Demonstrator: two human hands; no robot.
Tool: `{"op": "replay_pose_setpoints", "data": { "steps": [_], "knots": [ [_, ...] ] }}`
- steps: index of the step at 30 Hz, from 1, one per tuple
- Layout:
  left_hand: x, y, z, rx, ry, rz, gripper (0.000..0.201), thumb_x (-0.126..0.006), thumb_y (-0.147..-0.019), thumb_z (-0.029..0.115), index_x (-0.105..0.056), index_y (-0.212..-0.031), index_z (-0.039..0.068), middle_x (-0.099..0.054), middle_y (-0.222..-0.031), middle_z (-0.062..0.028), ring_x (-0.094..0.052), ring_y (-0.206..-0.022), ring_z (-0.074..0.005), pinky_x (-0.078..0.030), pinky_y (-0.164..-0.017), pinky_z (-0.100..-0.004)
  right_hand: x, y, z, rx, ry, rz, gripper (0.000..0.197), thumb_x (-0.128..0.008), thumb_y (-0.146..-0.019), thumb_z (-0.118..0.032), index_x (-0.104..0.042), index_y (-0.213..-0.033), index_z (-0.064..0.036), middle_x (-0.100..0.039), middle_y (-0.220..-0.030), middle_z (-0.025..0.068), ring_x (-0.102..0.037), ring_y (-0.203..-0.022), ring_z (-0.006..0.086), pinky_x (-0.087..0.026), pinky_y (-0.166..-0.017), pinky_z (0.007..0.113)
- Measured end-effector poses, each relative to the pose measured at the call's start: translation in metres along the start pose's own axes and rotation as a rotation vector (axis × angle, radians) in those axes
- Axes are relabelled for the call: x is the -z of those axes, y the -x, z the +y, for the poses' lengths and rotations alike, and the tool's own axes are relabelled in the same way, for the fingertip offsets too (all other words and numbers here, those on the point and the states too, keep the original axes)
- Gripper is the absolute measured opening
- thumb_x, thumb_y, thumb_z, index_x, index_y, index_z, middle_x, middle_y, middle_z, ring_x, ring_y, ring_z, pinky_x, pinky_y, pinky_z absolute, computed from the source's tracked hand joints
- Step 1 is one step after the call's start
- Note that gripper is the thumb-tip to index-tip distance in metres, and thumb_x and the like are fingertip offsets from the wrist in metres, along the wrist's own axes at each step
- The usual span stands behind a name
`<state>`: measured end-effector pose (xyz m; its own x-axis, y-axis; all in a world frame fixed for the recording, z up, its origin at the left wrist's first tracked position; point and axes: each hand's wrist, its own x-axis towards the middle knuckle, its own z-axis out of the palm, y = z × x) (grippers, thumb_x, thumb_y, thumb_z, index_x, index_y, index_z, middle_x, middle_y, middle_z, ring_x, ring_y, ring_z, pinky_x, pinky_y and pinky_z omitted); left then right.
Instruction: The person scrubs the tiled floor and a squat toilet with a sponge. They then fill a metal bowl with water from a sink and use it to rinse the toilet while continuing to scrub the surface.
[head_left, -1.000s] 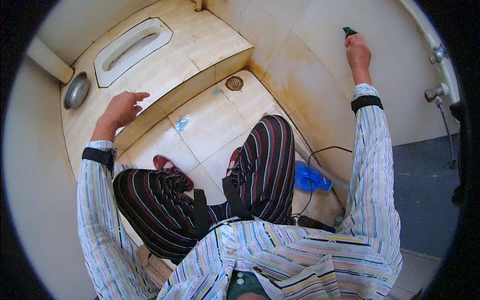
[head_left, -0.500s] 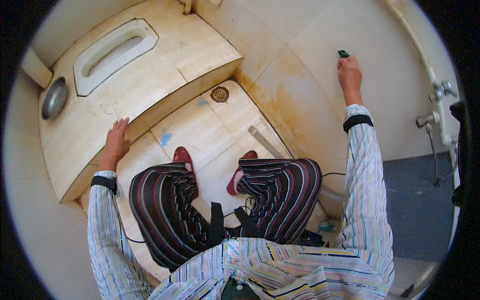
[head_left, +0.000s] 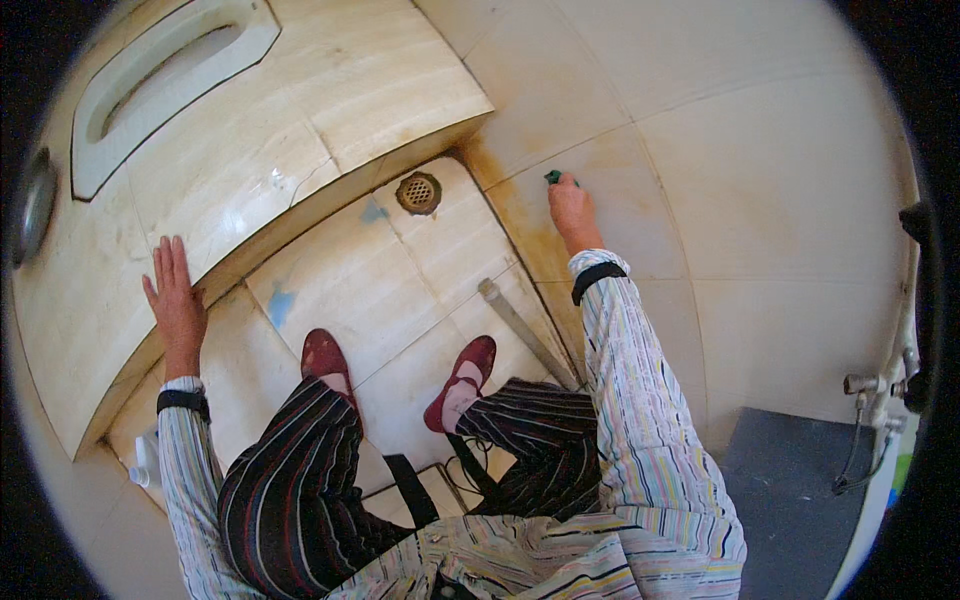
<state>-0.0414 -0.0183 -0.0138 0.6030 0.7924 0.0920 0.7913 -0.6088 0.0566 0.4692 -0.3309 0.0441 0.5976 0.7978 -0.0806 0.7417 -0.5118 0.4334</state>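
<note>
The right hand [head_left: 574, 214] is pinching 1 green scrap [head_left: 553, 177] at the stained wall [head_left: 522, 222], seemingly wiping; the left hand [head_left: 179, 308] is resting spread on the ledge [head_left: 345, 80], probably bracing. The next move is likely calling for firm, even pressure.

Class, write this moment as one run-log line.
left hand: open, over step | right hand: holds green item, by stained wall

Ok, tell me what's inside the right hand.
A small dark-green object pokes out of the right hand; the part inside the grip is covered, so its full shape cannot be seen.
</note>
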Motion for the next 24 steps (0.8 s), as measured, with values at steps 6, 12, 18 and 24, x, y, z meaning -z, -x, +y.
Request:
{"op": "replay_pose_setpoints", "data": {
  "steps": [6, 12, 18, 24],
  "knots": [
    [-0.004, -0.002, -0.002, 0.001, -0.022, 0.02, 0.088, -0.064, -0.072, -0.002, -0.016, -0.143, 0.016, -0.015, -0.15, -0.0039, -0.017, -0.137, -0.0227, -0.018, -0.108, -0.0503, 0.085, 0.013, 0.056, -0.082, -0.069, 0.266, 0.009, -0.051, -0.08, -0.015, -0.057, -0.077, -0.0093, -0.057, -0.083, 0.0112, -0.061, -0.07, 0.0327, -0.047, -0.057, 0.047],
    [-0.001, 0.0, 0.0, 0.019, 0.011, -0.009, 0.096, -0.071, -0.067, 0.003, -0.014, -0.143, 0.017, -0.016, -0.149, -0.0029, -0.016, -0.137, -0.0218, -0.018, -0.108, -0.0498, 0.16, 0.014, 0.099, -0.035, -0.025, 0.693, 0.006, -0.058, -0.074, -0.009, -0.058, -0.071, -0.0139, -0.055, -0.079, 0.0073, -0.057, -0.066, 0.0279, -0.046, -0.05, 0.039],
    [-0.003, -0.003, 0.001, 0.022, -0.074, -0.047, 0.092, -0.068, -0.07, 0.001, -0.015, -0.143, 0.016, -0.016, -0.15, -0.003, -0.017, -0.137, -0.0219, -0.02, -0.107, -0.0497, 0.031, -0.026, 0.026, 0.01, -0.042, 0.402, 0.01, -0.053, -0.081, -0.014, -0.058, -0.074, -0.0087, -0.055, -0.082, 0.0127, -0.058, -0.061, 0.0325, -0.048, -0.053, 0.043],
    [-0.004, -0.004, -0.002, 0.011, -0.062, -0.032, 0.092, -0.069, -0.068, 0.003, -0.016, -0.143, 0.015, -0.016, -0.149, -0.0035, -0.018, -0.137, -0.0223, -0.02, -0.107, -0.05, -0.057, -0.035, -0.041, -0.019, -0.163, -0.01, 0.011, -0.051, -0.082, -0.014, -0.059, -0.081, -0.0065, -0.057, -0.084, 0.0152, -0.06, -0.064, 0.0338, -0.05, -0.058, 0.046]
  ]
}}
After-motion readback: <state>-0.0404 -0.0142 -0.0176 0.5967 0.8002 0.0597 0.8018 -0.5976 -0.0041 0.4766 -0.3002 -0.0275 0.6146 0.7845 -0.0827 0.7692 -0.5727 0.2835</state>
